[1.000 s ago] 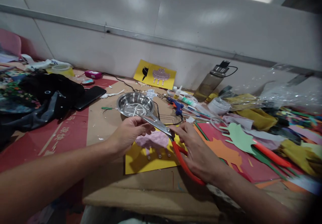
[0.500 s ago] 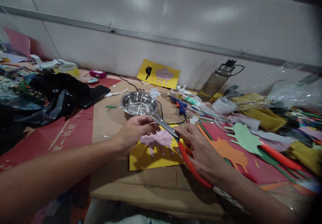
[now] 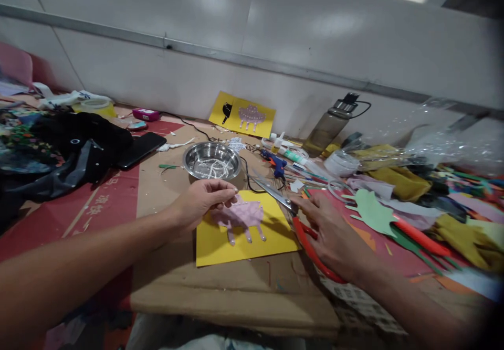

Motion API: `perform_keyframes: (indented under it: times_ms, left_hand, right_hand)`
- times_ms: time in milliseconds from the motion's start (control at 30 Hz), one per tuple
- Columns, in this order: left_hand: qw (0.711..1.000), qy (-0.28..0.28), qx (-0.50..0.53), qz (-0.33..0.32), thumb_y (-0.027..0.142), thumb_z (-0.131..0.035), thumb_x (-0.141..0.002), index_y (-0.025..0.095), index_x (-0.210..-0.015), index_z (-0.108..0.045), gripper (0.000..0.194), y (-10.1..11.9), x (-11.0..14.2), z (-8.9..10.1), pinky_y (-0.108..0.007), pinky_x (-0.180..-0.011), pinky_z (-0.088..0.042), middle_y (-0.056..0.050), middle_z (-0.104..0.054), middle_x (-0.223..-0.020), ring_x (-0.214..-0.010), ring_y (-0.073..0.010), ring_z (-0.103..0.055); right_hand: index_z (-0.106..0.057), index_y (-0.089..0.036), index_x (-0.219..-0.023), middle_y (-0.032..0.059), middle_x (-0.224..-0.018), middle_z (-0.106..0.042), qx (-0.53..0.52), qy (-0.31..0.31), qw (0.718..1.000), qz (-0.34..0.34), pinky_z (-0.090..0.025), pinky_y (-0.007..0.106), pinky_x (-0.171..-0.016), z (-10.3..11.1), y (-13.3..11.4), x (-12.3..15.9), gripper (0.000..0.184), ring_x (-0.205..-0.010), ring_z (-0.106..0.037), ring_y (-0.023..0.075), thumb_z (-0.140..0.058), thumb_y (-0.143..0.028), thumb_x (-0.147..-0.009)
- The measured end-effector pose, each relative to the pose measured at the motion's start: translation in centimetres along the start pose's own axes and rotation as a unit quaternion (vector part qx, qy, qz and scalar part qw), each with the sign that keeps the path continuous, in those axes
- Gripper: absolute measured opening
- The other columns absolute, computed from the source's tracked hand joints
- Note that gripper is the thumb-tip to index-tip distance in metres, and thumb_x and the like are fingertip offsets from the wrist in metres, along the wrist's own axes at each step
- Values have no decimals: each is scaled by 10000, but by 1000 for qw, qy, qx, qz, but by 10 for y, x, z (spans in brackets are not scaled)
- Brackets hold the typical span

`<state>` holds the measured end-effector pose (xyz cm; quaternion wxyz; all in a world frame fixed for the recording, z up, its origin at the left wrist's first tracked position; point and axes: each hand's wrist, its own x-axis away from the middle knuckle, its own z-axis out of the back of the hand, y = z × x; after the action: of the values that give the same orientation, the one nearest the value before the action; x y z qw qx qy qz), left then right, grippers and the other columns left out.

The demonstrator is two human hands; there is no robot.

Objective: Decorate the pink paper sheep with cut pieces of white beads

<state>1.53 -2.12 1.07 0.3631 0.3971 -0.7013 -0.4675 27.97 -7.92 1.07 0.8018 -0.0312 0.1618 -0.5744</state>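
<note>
My left hand (image 3: 207, 200) is closed in a pinch above the yellow card (image 3: 212, 253). A tiny pale piece, which looks like a white bead (image 3: 235, 190), shows at its fingertips. Red-handled scissors (image 3: 315, 250) are gripped in my right hand (image 3: 328, 229), their blades slightly parted and pointing away to the left. On the yellow card lies a pink paper cut-out (image 3: 246, 214) with several drip-like legs ending in small beads; my left fingers hide part of it. Behind the left hand, a steel bowl (image 3: 189, 169) holds strings of white beads (image 3: 214, 169).
A decorated yellow card (image 3: 260, 129) leans on the wall. A blue glue gun (image 3: 277, 166) and a bottle (image 3: 326, 127) stand to the right, beside a green cut-out (image 3: 372, 211). A black phone (image 3: 142, 149) and black bag (image 3: 82, 145) lie left.
The scissors have swung away from the bowl and my left hand, and their blades have parted. My right hand has shifted right; my left hand still pinches over the card.
</note>
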Motion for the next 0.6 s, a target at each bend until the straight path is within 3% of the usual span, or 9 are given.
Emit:
perform_keyframes:
  times_ms: [200,367,500,600]
  left_hand:
    - [999,18,-29,28,305,-766,-648,134,-750,-697,210,-5,0,6,-201,-533,-359,-26,-626,-678,-559,-72,-476]
    - [999,7,-29,41,302,-765,-657,150,-749,-701,189,-6,-1,4,-179,-510,-350,-12,-617,-654,-541,-59,-466]
    - [999,18,-22,46,293,-767,-658,152,-736,-694,176,-4,-1,2,-174,-492,-340,-10,-618,-659,-533,-54,-460]
    - [999,24,-30,38,292,-769,-652,153,-733,-688,180,-4,-1,2,-178,-473,-330,-13,-616,-650,-526,-62,-457]
  right_hand:
    - [-541,-240,-1279,62,-842,-522,115,-31,992,-33,-498,319,-636,0,37,15,454,-697,-570,194,-468,-257,-831]
    - [-531,-243,-1296,97,-950,-606,143,-101,983,-60,-486,384,-743,9,39,19,479,-823,-608,240,-509,-290,-820]
    - [-622,-213,-1165,131,-1018,-625,150,-36,988,-19,-448,444,-819,12,32,3,344,-963,-568,287,-479,-287,-861]
    - [-627,-193,-1132,128,-1088,-612,81,-15,996,17,-454,376,-825,7,27,-18,320,-977,-571,234,-391,-235,-919]
